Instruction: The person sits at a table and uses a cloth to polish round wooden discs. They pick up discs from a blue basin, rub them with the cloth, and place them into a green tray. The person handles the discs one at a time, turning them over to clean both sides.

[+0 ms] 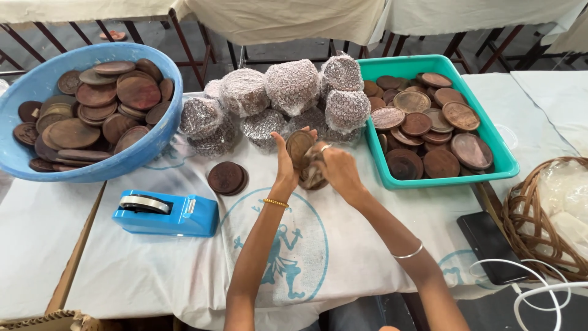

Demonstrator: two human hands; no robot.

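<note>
Near the middle of the worktop (184,270), the left hand (285,160) pinches one round wooden coaster (299,147) upright; the right hand (335,168) has its fingers curled on a coaster stack (313,178). Seat the coaster squarely on the stack, edges flush, before any bubble wrap goes round.

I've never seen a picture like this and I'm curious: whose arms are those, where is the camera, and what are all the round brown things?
The camera sits on a person's head and looks down, so the two bare arms are that person's own. The left hand and the right hand hold up a small stack of round wooden discs between them, gripped by the fingers. On the cloth-covered table lie more discs: many in a blue tub, many in a green tray, and a few loose discs. Behind the hands are bundles in bubble wrap. A blue tape dispenser sits on the left; a basket and a phone on the right.
</note>
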